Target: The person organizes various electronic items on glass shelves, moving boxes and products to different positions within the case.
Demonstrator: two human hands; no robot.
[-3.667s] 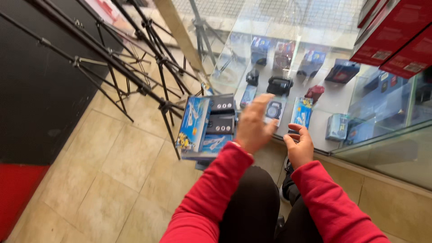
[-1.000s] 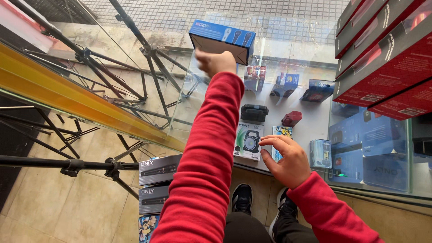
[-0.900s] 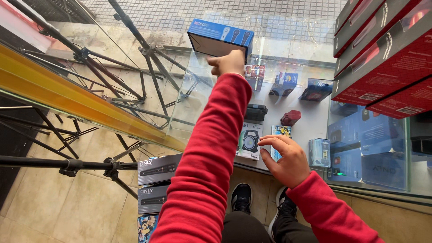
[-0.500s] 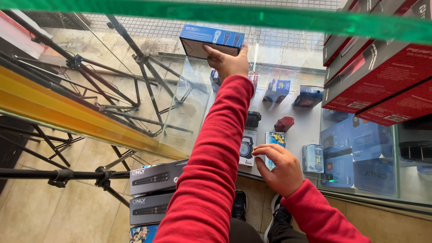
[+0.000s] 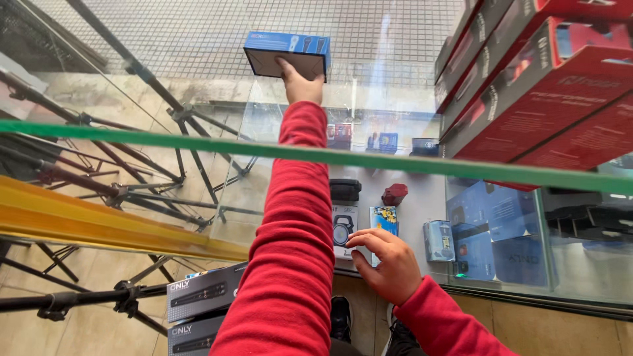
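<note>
My left hand, in a red sleeve, is stretched far up and forward and grips a blue box from underneath, high above the glass shelves. My right hand rests low on the front edge of the bottom shelf, its fingers spread over small packaged items: a white pack showing a round speaker and a blue and yellow pack. It holds nothing.
A green-edged glass shelf crosses the view. Long red boxes are stacked at the upper right. Blue boxes stand at the right. Black tripod stands and black boxes occupy the tiled floor at the left.
My left hand picked the blue box up from the low stack and has raised it steadily higher and further forward. My view has tilted up, and my right hand stayed at the bottom shelf.
</note>
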